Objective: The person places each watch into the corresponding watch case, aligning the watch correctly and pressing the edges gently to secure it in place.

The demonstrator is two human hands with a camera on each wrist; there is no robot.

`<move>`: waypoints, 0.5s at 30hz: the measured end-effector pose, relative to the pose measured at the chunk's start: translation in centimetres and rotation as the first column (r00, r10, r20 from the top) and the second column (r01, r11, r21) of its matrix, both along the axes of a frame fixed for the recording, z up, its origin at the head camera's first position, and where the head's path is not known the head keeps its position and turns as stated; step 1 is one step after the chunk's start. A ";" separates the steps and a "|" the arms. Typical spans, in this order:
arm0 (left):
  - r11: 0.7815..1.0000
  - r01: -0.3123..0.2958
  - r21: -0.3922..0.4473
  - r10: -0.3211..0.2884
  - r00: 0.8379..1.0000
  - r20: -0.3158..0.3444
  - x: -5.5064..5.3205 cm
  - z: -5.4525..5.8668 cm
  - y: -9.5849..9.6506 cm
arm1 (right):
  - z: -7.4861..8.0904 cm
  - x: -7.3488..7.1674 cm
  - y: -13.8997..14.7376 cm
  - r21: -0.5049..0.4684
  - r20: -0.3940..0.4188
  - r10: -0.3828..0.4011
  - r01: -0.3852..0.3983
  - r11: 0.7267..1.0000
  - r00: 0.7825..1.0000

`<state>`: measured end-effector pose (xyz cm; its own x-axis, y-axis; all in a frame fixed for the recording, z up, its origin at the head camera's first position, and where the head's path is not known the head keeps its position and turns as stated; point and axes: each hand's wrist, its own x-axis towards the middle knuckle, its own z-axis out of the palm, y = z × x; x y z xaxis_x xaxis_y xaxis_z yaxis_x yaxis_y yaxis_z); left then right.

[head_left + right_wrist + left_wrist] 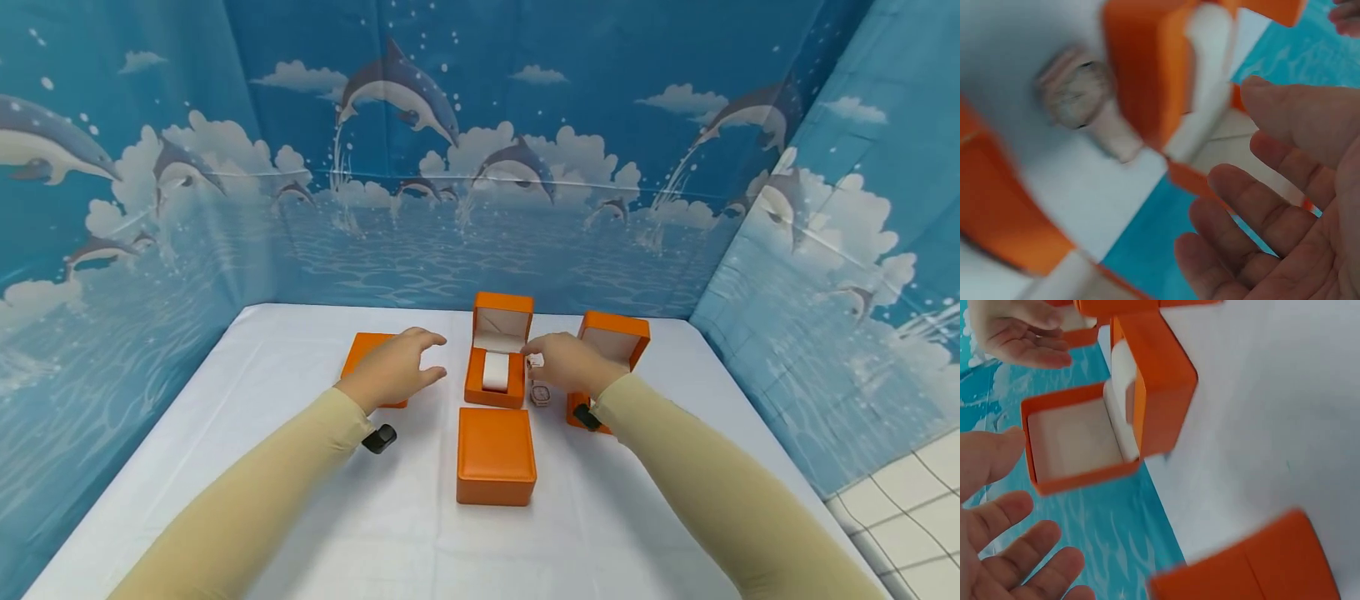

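Note:
My left hand (393, 367) hovers over the left orange box (365, 343), fingers spread and holding nothing. My right hand (568, 362) is above the gap between the middle open box (474, 387) and the right open box (636, 333). In the right wrist view its fingers (1266, 212) are relaxed, with nothing in them. A watch (540, 394) with a pale strap lies on the table beside the middle box; it looks blurred in the right wrist view. Inside the middle box sits a white cushion (496, 372). The right hand and sleeve partly hide the right box.
A closed orange box (496, 446) stands in front of the middle open one. All lie on a white-covered table (390, 533). Dolphin-printed curtains (465, 233) enclose the back and sides. Each wrist wears a small black camera (380, 438).

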<state>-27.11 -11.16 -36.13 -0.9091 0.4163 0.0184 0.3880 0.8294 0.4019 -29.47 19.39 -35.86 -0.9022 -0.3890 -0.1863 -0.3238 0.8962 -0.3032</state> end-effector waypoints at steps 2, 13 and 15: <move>1.000 0.010 -0.005 -0.010 1.000 0.005 0.0 -0.2 0.9 | -0.9 0.1 0.6 0.031 -0.012 -0.004 0.004 1.000 1.000; 0.999 0.049 0.014 -0.049 0.997 0.052 -0.6 -1.7 4.2 | -3.8 1.1 2.5 0.067 -0.061 -0.027 0.031 0.997 0.998; 0.999 0.047 0.012 -0.047 0.996 0.070 -0.7 -2.0 4.5 | -4.2 1.3 2.6 0.071 -0.073 -0.027 0.033 0.997 0.997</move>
<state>-27.80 -6.64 -38.13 -0.8877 0.4586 -0.0405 0.3967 0.8066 0.4382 -28.18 22.04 -40.03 -0.9253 -0.3494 -0.1475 -0.3150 0.9246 -0.2140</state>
